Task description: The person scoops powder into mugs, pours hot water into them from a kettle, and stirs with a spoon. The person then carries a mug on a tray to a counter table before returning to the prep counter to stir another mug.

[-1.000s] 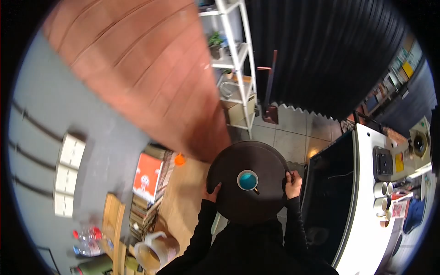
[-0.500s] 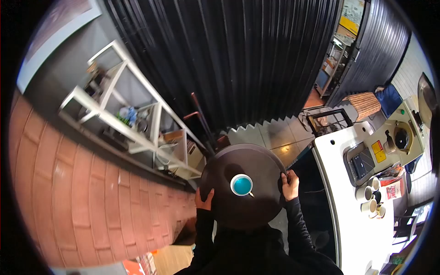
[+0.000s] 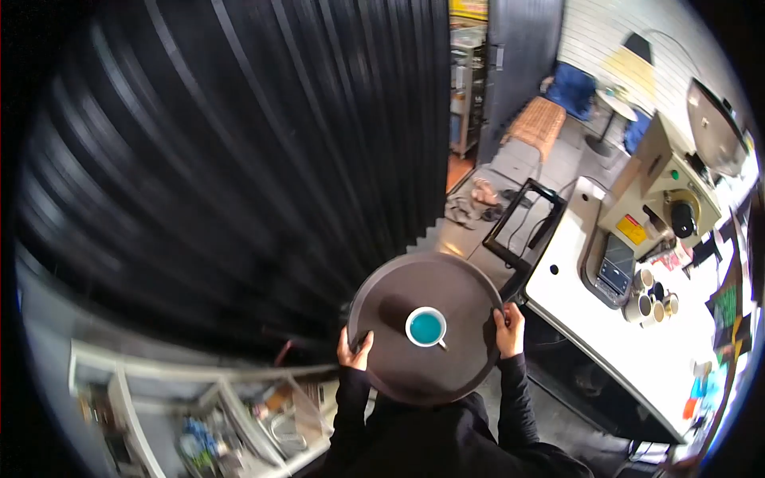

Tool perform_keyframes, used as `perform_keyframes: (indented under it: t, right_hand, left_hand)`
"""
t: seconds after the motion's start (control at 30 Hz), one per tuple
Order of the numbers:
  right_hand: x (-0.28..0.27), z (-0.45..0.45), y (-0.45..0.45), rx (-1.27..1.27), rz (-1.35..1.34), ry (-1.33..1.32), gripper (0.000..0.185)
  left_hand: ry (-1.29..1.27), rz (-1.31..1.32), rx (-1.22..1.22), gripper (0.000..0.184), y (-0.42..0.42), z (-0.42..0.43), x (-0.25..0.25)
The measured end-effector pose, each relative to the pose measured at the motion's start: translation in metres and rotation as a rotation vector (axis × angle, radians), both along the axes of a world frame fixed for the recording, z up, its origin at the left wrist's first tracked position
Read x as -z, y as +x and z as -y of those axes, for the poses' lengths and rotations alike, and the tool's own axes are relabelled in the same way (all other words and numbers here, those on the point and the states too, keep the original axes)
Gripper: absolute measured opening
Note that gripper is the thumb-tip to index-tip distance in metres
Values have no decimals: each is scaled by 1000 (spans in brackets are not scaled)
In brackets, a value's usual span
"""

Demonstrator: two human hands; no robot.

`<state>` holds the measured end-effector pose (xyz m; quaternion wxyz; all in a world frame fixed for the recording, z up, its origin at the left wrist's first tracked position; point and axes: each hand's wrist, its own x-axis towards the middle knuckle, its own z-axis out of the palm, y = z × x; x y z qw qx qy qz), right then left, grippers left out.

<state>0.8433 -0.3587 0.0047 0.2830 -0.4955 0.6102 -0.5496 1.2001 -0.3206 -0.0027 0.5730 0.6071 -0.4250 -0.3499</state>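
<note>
Head view: left hand [image 3: 355, 350] and right hand [image 3: 510, 329] each pinch a rim side of a large round dark-brown tray [image 3: 414, 366], thumbs on top, fingers hidden beneath. White round cup with blue liquid [image 3: 425, 327] stands upright near tray centre, handle toward the person. Writing: yellow rectangular label [image 3: 631, 229] on a beige boxy machine [image 3: 633, 195] and yellow sign [image 3: 468, 8] at top edge, both too small or blurred to read; no brand legible. White smooth counter [image 3: 637, 354] flanks the right, bearing clustered small cups [image 3: 640, 308]. Black corrugated wall [image 3: 239, 159] fills front left; black rectangular frame [image 3: 508, 213] stands between wall and counter.
</note>
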Motion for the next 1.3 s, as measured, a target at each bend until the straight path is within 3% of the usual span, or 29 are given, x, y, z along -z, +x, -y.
perform_keyframes:
  t: [0.07, 0.37, 0.47, 0.6, 0.73, 0.77, 0.87, 0.9, 1.03, 1.1, 1.3]
  right_hand:
    - [5, 9, 14, 119, 41, 3, 12]
    - [-13, 89, 34, 427, 68, 70, 13]
    - [-7, 123, 22, 555, -17, 55, 15]
    - [-5, 189, -2, 605, 95, 28, 15]
    - [2, 249, -28, 682, 101, 14, 13]
    - [-17, 266, -30, 678, 197, 27, 12]
    - [-28, 297, -50, 699, 138, 155, 19]
    - [-18, 306, -57, 717, 152, 132, 20]
    - [-26, 346, -74, 809, 140, 191, 19]
    - [-30, 369, -86, 827, 261, 123, 19]
    - [-9, 436, -137, 985, 216, 2, 14]
  left_hand:
    - [64, -7, 83, 43, 13, 41, -12]
    - [88, 42, 369, 38, 14, 234, -20]
    - [80, 51, 403, 40, -14, 296, -16]
    - [129, -19, 526, 40, -47, 396, -4]
    - [131, 76, 539, 38, -90, 468, -23]
    - [130, 39, 542, 39, -99, 489, -22]
    - [139, 19, 574, 39, -126, 528, -42]
    - [123, -97, 708, 37, -128, 553, -28]
    - [55, -16, 810, 35, -161, 625, -20]
    - [43, 95, 868, 34, -186, 661, -25]
    - [31, 15, 1053, 29, -277, 767, -15]
